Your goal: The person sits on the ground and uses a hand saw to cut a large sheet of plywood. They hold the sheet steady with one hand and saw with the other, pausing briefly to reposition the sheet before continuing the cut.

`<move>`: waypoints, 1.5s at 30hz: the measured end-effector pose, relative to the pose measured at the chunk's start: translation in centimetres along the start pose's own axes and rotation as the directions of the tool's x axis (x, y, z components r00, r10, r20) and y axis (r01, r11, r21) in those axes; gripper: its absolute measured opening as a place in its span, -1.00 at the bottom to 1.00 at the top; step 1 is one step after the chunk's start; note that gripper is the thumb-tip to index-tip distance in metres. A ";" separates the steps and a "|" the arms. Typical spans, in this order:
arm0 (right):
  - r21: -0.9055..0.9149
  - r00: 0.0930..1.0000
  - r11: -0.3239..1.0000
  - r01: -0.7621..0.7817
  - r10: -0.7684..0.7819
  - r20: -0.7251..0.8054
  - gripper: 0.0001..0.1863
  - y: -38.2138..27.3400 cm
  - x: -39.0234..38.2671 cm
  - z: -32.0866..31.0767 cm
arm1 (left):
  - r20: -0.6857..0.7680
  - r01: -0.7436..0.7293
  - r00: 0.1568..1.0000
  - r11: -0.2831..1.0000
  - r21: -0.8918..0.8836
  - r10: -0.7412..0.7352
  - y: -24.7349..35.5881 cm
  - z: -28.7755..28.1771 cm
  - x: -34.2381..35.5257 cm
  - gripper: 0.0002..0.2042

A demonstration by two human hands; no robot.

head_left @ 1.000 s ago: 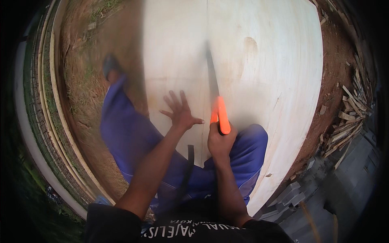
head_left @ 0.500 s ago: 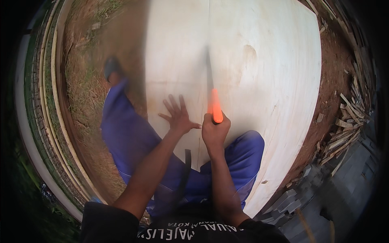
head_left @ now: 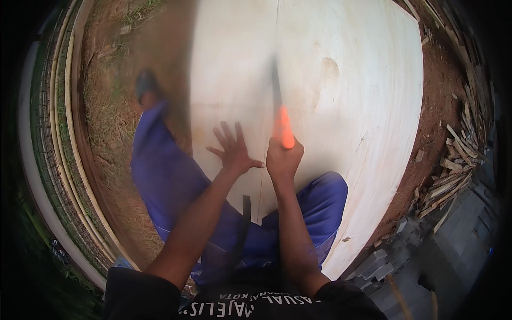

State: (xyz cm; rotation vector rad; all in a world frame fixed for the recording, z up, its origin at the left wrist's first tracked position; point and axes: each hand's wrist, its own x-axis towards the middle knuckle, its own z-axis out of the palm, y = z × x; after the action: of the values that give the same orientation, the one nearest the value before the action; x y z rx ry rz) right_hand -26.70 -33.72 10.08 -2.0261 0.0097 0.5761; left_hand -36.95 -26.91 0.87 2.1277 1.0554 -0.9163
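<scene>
A large pale plywood sheet (head_left: 368, 106) lies beneath both hands, with a thin dark line running lengthwise along it. My right hand (head_left: 284, 159) is wrapped round the orange handle of a hand saw (head_left: 286, 133). The saw's dark blade points away from me along the line, and its far part is blurred. Flat on the sheet, left of the saw, my left hand (head_left: 235, 154) rests with fingers spread and its thumb toward the line. My right knee (head_left: 328, 194) is bent on the sheet; my left leg (head_left: 160, 154) hangs over its left side.
Scrap wood (head_left: 450, 173) is heaped on red soil to the right. Grey blocks (head_left: 373, 265) stand at the lower right. Along the left run long poles (head_left: 72, 106) beside grassy ground (head_left: 109, 128).
The saw and my right hand have moved a little away from me along the line. My left hand stays pressed on the sheet, nearly in the same place.
</scene>
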 end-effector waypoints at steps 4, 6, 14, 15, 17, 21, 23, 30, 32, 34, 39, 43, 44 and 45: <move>-0.042 0.998 0.999 -0.021 0.023 0.062 -0.84 -4.2 7.3 3.8 | -0.014 0.022 1.000 0.999 0.028 -0.021 0.1 -0.2 0.5 0.59; -0.030 0.991 0.992 -0.124 0.125 0.044 -0.86 -4.4 1.5 1.5 | -0.049 0.032 0.998 0.999 0.016 -0.031 -0.7 0.2 0.7 0.60; 0.014 0.999 1.000 -0.015 0.014 0.039 -0.96 -1.1 -2.5 -0.5 | -0.013 -0.015 1.000 1.000 0.000 0.015 -0.7 0.2 0.5 0.65; -0.004 1.000 1.000 0.013 -0.013 0.009 -0.86 -0.6 1.9 1.6 | -0.005 -0.027 1.000 1.000 0.008 0.027 -0.3 0.1 0.5 0.65; -0.005 0.998 0.998 0.066 -0.066 0.025 -0.86 -1.6 6.3 3.6 | -0.032 -0.027 0.999 1.000 0.005 0.027 -0.3 -0.2 0.9 0.65; -0.008 0.993 0.995 -0.103 0.103 0.064 -0.90 -1.8 0.1 0.3 | -0.055 -0.016 0.998 1.000 -0.021 0.015 -1.3 0.7 0.9 0.66; -0.038 0.997 0.999 -0.004 0.007 0.078 -0.75 -0.7 -8.0 -3.8 | -0.061 -0.003 0.998 1.000 -0.024 0.002 -1.4 0.7 1.1 0.67; 0.000 0.999 1.000 0.025 -0.025 0.033 -0.82 -0.9 6.1 2.6 | -0.022 -0.026 0.999 1.000 0.009 0.026 0.0 0.4 0.7 0.62; -0.032 0.998 0.999 0.014 -0.012 0.062 -0.83 -2.5 7.5 3.1 | -0.004 0.006 1.000 1.000 0.017 -0.006 -0.1 0.1 0.4 0.60; -0.059 0.998 0.998 -0.010 0.014 0.067 -0.89 -2.7 4.0 2.0 | -0.032 0.020 0.999 1.000 -0.009 -0.020 -0.3 0.3 0.5 0.60; 0.050 0.999 0.998 0.043 -0.042 -0.020 -0.82 -0.8 -11.7 -3.9 | -0.029 0.006 1.000 1.000 0.009 -0.005 -0.8 0.1 0.6 0.64; -0.003 1.000 1.000 -0.007 0.007 0.017 -0.91 -0.1 -0.7 1.1 | -0.072 0.019 0.997 0.999 -0.027 -0.021 -0.5 0.9 1.1 0.59; 0.025 1.000 1.000 0.009 -0.008 -0.014 -0.79 -0.6 4.3 3.2 | -0.048 0.005 0.999 1.000 -0.015 -0.006 0.1 0.6 1.0 0.59; 0.006 0.999 0.999 0.032 -0.032 0.005 -0.78 -1.3 7.9 4.1 | -0.026 -0.001 1.000 1.000 -0.003 0.001 0.5 0.0 0.8 0.58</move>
State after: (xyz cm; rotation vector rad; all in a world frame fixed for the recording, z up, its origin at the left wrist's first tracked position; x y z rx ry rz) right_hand -20.95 -27.83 6.35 -2.0156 -0.0244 0.5606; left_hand -36.19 -26.81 0.34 2.1429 1.0674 -0.8890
